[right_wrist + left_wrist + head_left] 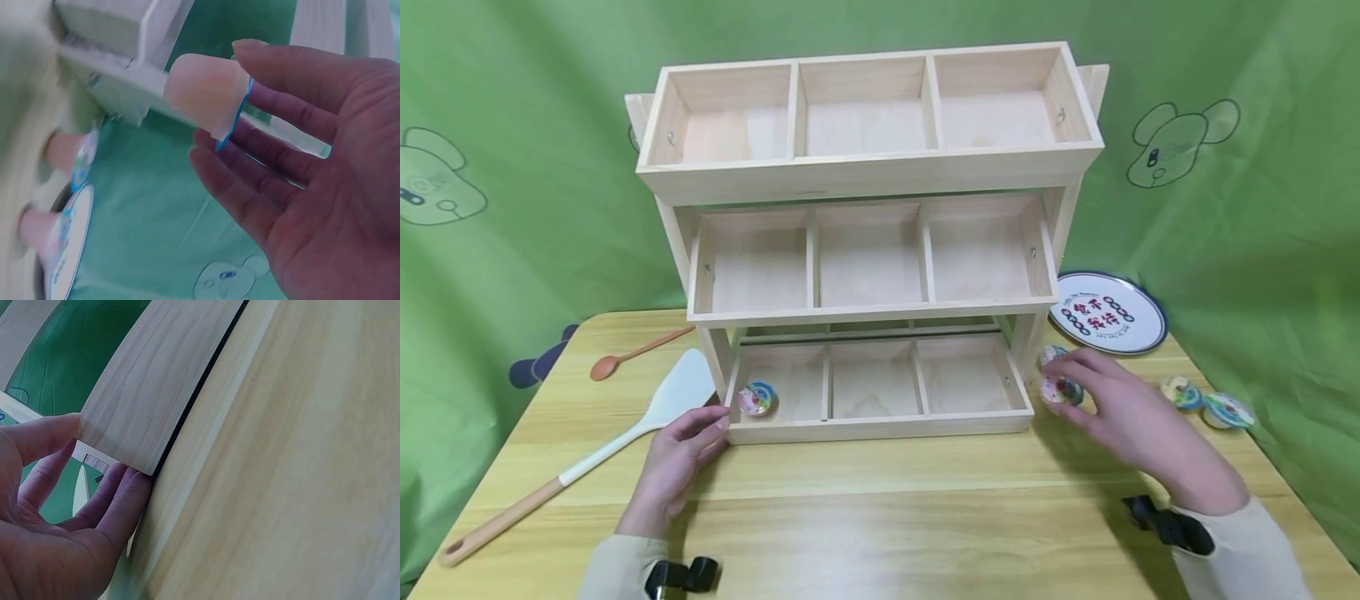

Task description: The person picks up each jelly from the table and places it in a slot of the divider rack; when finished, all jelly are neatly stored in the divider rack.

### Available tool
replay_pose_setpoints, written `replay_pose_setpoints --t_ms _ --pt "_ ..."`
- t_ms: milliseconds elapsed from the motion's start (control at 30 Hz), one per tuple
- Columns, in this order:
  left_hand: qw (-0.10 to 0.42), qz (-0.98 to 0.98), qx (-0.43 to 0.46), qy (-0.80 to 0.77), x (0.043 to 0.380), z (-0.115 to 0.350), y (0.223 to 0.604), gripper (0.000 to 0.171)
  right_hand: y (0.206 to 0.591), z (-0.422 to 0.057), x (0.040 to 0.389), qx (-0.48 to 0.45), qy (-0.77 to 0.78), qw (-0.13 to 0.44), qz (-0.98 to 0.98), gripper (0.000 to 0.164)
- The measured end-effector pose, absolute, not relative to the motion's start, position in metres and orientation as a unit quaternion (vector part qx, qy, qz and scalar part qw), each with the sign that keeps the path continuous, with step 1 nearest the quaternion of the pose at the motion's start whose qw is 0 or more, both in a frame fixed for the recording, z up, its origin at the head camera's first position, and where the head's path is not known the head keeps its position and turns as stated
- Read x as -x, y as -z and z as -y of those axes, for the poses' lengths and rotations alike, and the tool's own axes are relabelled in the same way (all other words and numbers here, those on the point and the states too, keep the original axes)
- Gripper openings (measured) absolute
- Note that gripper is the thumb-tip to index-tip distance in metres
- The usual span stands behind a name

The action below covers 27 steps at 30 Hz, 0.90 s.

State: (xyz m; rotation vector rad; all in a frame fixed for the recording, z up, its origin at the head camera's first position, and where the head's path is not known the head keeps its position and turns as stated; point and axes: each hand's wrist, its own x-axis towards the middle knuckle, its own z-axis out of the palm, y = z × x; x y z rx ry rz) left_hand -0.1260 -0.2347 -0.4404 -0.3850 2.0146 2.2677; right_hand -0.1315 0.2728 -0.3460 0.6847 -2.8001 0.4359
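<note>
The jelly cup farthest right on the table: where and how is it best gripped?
Likely from above, pinching the jelly cup front and back by its rim. It stands lid up, the lid looks wider than the body, and a neighbouring cup sits close on its left.

Plate (1108, 312), white with a dark blue rim: two short rows of red Chinese characters (1097, 316) at the centre, 不 ending the upper row and apparently 我待 forming the lower, the opening character uncertain, with a line of small Latin lettering above and another below right, both too fine to read. Small cups (203, 94), several, with printed lids (757, 399) in blue, white and other colours: any wording illegible in the head view, and the lids turned nearly edge-on and blurred in the right wrist view.
</note>
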Motion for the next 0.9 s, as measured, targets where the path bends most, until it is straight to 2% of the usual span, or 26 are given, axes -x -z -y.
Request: replay_pose_setpoints --t_ms 500,900 --pt "0.04 -0.656 0.116 -0.744 0.127 0.236 0.44 0.021 0.333 -0.225 0.143 -0.287 -0.159 0.08 0.941 0.04" --pt "0.037 -0.657 0.116 -0.744 0.127 0.235 0.441 0.021 0.342 -0.196 0.157 -0.345 -0.181 0.061 0.919 0.042"
